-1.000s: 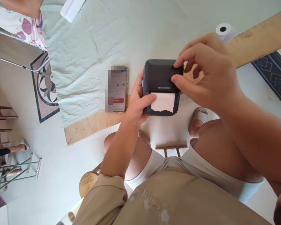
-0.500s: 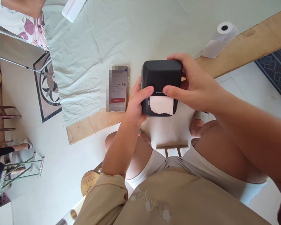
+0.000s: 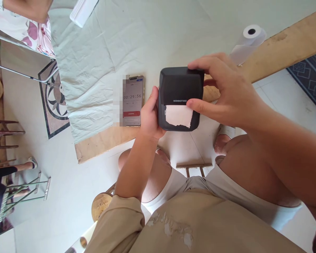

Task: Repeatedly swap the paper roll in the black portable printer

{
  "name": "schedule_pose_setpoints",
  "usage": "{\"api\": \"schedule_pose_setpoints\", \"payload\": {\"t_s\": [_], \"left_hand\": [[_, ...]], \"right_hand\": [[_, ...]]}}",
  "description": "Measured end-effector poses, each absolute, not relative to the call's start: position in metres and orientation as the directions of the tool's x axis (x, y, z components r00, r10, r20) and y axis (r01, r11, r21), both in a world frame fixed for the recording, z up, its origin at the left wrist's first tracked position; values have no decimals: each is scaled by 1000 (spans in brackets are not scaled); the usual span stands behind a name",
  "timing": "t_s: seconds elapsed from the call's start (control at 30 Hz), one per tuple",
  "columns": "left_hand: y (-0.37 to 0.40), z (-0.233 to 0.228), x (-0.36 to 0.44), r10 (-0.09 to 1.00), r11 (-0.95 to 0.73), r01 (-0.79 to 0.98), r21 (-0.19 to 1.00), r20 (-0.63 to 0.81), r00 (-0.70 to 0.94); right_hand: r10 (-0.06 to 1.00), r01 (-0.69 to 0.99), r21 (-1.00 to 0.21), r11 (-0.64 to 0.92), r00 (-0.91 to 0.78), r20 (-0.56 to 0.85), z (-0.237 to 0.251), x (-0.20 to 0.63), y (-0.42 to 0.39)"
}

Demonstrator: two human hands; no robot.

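A black label printer (image 3: 181, 84) with NIIMBOT lettering is held up over the table's front edge. From its lower front hangs a strip of white paper (image 3: 178, 116) with a torn edge. My left hand (image 3: 150, 117) is closed around the printer's left side, its thumb along that edge. At the right side, my right hand (image 3: 223, 91) grips more loosely, index fingertip on the top corner and thumb tip beside the lettering. The undersides of both grips are hidden. Left of the printer lies a phone (image 3: 133, 102) showing a timer at 00:29:56.
A roll of white paper (image 3: 249, 42) stands near the table's right edge. Another white item (image 3: 83, 12) lies at the upper left. Greenish cloth (image 3: 86, 88) covers the table. A person's arm (image 3: 28, 8) shows top left, and a wooden stool (image 3: 101, 206) stands below.
My left thumb has moved off the printer's front to its left edge. My right hand has loosened and spread, with its thumb shifted slightly right. More of the lettering shows.
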State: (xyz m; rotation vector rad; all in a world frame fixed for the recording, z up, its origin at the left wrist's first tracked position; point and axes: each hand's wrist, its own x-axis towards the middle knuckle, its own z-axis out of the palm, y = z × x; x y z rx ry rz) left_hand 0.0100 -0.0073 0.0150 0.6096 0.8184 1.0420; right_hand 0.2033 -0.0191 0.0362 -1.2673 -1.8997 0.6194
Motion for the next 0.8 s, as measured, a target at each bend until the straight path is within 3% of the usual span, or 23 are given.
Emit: {"api": "schedule_pose_setpoints", "payload": {"t_s": [0.13, 0.4, 0.53, 0.63, 0.8], "left_hand": [[-6, 15, 10, 917, 398, -506, 765, -334, 216], [-5, 14, 11, 936, 353, -536, 767, -286, 207], [-5, 23, 15, 907, 421, -503, 755, -348, 236], [-10, 29, 18, 906, 417, -484, 769, -312, 285], [-13, 19, 15, 910, 388, -470, 793, -249, 332]], "right_hand": [[924, 523, -763, 381, -248, 291, 38, 205, -17], [931, 532, -764, 366, -225, 289, 39, 209, -19], [886, 670, -612, 421, -160, 435, 41, 209, -22], [803, 699, -536, 473, -92, 588, 45, 206, -27], [818, 533, -745, 402, 158, 554, 52, 202, -32]]}}
